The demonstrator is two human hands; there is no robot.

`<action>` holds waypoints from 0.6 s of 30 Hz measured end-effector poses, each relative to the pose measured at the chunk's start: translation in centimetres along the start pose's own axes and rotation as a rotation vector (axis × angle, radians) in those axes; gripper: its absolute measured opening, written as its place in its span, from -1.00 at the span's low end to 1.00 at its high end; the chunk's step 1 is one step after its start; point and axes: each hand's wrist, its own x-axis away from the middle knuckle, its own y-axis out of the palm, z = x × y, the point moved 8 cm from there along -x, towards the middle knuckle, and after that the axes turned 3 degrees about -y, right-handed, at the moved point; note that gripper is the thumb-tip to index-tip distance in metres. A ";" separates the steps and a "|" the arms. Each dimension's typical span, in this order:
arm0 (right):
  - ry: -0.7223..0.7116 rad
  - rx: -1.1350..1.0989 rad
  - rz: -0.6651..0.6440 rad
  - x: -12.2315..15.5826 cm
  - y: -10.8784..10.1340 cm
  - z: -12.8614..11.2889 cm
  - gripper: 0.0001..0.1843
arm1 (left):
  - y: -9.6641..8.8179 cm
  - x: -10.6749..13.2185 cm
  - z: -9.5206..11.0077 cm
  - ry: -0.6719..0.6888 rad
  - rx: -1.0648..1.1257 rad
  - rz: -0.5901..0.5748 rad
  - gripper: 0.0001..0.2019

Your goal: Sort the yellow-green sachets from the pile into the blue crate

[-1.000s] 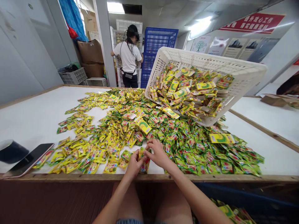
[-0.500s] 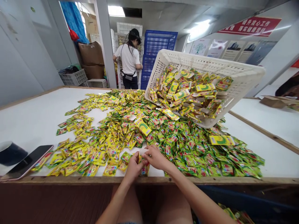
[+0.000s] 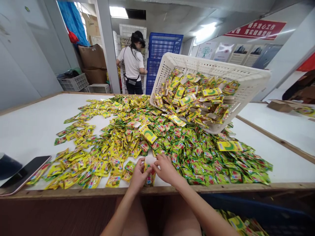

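Note:
My left hand (image 3: 138, 174) and my right hand (image 3: 165, 168) meet at the near edge of the white table (image 3: 31, 127), both pinched on a small stack of sachets (image 3: 149, 170) held upright between them. A wide heap of yellow and green sachets (image 3: 147, 137) spreads across the table just beyond my fingers. A white plastic crate (image 3: 211, 88) lies tipped on the heap at the back right, with several sachets and small yellow boxes spilling out of it.
A phone (image 3: 24, 175) and a dark object (image 3: 7, 165) lie at the table's near left. A blue bin with sachets (image 3: 241, 223) stands below the table at right. A person in a white shirt (image 3: 133, 65) stands by blue crates (image 3: 163, 49) behind.
My hands have stayed together on the sachet stack, shifting slightly toward the table edge; a pale sachet now shows on top. The view has drifted a little to the right.

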 end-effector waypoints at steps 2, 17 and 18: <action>0.031 -0.118 0.002 0.2 0.4 0.4 -0.77 | -0.2 0.2 0.3 0.014 0.022 0.032 -0.53; 0.082 -0.581 0.217 1.6 1.4 1.3 -0.82 | -2.2 0.8 2.4 0.117 -0.256 0.142 -0.83; 0.085 -0.606 0.235 1.5 1.4 1.2 -0.83 | -2.3 0.8 2.7 0.127 -0.210 0.138 -0.79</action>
